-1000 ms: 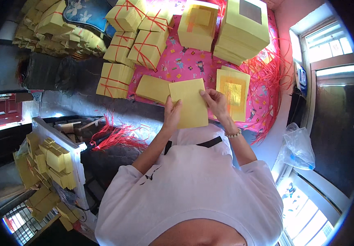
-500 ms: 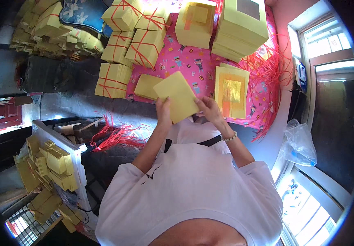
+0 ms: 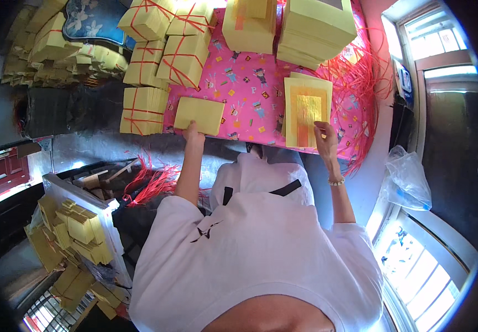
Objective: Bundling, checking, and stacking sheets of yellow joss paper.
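Observation:
At the near left edge of the pink cloth, my left hand (image 3: 193, 131) is closed on a yellow paper piece (image 3: 203, 113), its thumb on top and its other fingers hidden. This piece lies flat, and what is under it cannot be made out. Farther right, a small pile of yellow paper sheets with gold foil and an orange border (image 3: 308, 105) rests on the cloth. Bent fingers of my right hand (image 3: 326, 137) pinch at the near right side of the top foil sheet. A beaded bracelet circles that wrist.
Yellow paper bundles tied with red strips (image 3: 144, 108) stand at the left of the pink cloth (image 3: 244, 88). Tall paper stacks (image 3: 316, 39) stand at the back. Loose red strips (image 3: 360, 72) hang at the right. A side table (image 3: 51, 182) carries more yellow paper.
The yellow paper held between both hands is now down at the left, under my left hand. My right hand has moved right to the gold-foil sheets. The view has shifted slightly.

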`<action>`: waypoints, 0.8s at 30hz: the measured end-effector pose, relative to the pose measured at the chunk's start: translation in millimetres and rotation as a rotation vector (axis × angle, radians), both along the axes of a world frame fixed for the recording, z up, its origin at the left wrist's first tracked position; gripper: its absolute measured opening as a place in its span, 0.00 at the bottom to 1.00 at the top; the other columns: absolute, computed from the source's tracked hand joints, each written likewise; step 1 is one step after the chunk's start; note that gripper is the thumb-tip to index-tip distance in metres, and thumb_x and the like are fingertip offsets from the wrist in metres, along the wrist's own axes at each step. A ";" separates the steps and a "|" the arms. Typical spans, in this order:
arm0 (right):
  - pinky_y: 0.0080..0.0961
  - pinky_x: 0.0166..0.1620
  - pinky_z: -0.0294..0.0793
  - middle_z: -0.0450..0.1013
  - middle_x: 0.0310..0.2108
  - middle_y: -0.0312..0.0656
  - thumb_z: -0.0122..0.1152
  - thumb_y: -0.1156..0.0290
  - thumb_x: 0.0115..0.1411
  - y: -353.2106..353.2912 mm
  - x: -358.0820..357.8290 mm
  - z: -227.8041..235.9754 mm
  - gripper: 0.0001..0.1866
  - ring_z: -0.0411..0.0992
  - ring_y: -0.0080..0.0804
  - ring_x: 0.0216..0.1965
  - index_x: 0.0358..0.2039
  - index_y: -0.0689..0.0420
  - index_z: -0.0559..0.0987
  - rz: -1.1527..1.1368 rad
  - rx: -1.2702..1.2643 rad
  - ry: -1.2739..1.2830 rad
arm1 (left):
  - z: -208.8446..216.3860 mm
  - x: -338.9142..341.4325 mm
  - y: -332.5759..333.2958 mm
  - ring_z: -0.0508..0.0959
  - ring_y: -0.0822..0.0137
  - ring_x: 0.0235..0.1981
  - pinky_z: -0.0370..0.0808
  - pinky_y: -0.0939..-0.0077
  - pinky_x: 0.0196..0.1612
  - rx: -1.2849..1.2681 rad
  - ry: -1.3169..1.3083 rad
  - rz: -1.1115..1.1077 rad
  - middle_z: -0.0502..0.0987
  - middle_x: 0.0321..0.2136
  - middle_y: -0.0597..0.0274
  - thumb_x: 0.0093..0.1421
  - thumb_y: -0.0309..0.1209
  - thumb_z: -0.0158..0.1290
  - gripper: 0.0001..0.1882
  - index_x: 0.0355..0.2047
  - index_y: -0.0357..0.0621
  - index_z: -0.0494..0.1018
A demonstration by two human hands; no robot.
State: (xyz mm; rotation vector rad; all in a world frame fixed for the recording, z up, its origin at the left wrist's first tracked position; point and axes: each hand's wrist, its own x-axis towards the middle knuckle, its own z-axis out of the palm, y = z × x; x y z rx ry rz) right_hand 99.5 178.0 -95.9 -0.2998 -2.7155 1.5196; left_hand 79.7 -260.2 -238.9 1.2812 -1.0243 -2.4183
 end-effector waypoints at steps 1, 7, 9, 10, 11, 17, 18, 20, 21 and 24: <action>0.27 0.38 0.74 0.73 0.34 0.46 0.55 0.73 0.58 7.2 1.9 -1.5 0.09 0.74 0.32 0.35 0.39 0.61 0.75 0.007 0.032 0.016 | -4.1 0.9 -0.1 0.73 0.56 0.45 0.74 0.53 0.46 0.017 -0.001 0.012 0.69 0.46 0.57 0.55 0.20 0.51 0.25 0.53 0.43 0.60; 0.31 0.41 0.72 0.71 0.35 0.49 0.58 0.73 0.53 18.9 12.0 5.4 0.12 0.72 0.44 0.36 0.38 0.61 0.75 0.065 0.205 0.004 | -6.7 -4.8 8.1 0.74 0.55 0.44 0.74 0.52 0.45 -0.019 -0.038 0.031 0.69 0.46 0.56 0.55 0.21 0.51 0.24 0.53 0.42 0.60; 0.35 0.45 0.70 0.69 0.39 0.48 0.64 0.72 0.47 24.8 9.9 12.8 0.19 0.68 0.47 0.41 0.41 0.59 0.74 0.315 0.391 0.101 | -15.6 -1.7 -2.8 0.74 0.54 0.44 0.74 0.51 0.45 -0.024 -0.018 0.021 0.70 0.46 0.55 0.55 0.21 0.51 0.24 0.53 0.42 0.61; 0.35 0.45 0.70 0.69 0.39 0.48 0.64 0.72 0.47 25.8 8.1 17.9 0.19 0.68 0.47 0.41 0.41 0.59 0.74 0.317 0.396 0.100 | -20.4 2.3 -9.3 0.74 0.54 0.44 0.74 0.50 0.45 -0.033 0.000 0.019 0.70 0.46 0.55 0.55 0.22 0.52 0.24 0.52 0.42 0.61; 0.36 0.48 0.68 0.68 0.41 0.47 0.66 0.72 0.44 26.9 8.5 21.8 0.22 0.66 0.47 0.44 0.42 0.58 0.73 0.390 0.438 0.100 | -14.0 -0.2 -8.5 0.74 0.54 0.44 0.74 0.50 0.45 -0.023 -0.003 0.000 0.70 0.46 0.55 0.55 0.22 0.52 0.24 0.52 0.42 0.61; 0.35 0.52 0.66 0.67 0.45 0.44 0.70 0.71 0.37 40.3 12.1 29.2 0.30 0.63 0.45 0.49 0.44 0.55 0.71 0.549 0.559 0.101 | 45.3 -5.2 0.1 0.73 0.51 0.43 0.74 0.51 0.44 -0.047 -0.192 -0.121 0.70 0.45 0.55 0.50 0.26 0.57 0.26 0.50 0.43 0.63; 0.35 0.51 0.67 0.66 0.45 0.44 0.70 0.71 0.37 41.3 11.2 26.9 0.29 0.63 0.45 0.49 0.43 0.55 0.71 0.562 0.585 0.112 | 46.5 -5.4 -2.2 0.73 0.51 0.43 0.74 0.51 0.44 -0.046 -0.193 -0.125 0.70 0.45 0.55 0.50 0.26 0.57 0.26 0.50 0.43 0.63; 0.35 0.51 0.67 0.66 0.45 0.43 0.69 0.70 0.38 42.5 9.6 26.0 0.29 0.63 0.45 0.49 0.43 0.55 0.71 0.571 0.610 0.118 | 51.6 -5.3 -2.8 0.73 0.51 0.41 0.74 0.56 0.41 -0.224 -0.334 -0.111 0.70 0.44 0.56 0.50 0.27 0.57 0.27 0.51 0.42 0.63; 0.35 0.51 0.68 0.66 0.46 0.44 0.69 0.70 0.39 44.5 9.6 26.3 0.28 0.64 0.45 0.49 0.43 0.56 0.71 0.588 0.622 0.094 | 51.7 -3.8 3.2 0.73 0.51 0.41 0.74 0.56 0.41 -0.226 -0.337 -0.117 0.70 0.44 0.56 0.50 0.27 0.57 0.27 0.51 0.42 0.63; 0.34 0.49 0.69 0.68 0.46 0.44 0.67 0.69 0.41 51.0 5.8 26.3 0.24 0.65 0.43 0.49 0.41 0.56 0.72 0.619 0.571 0.103 | 44.2 9.6 16.1 0.74 0.55 0.40 0.74 0.64 0.39 -1.320 -0.862 -0.092 0.70 0.44 0.55 0.52 0.27 0.56 0.25 0.50 0.40 0.64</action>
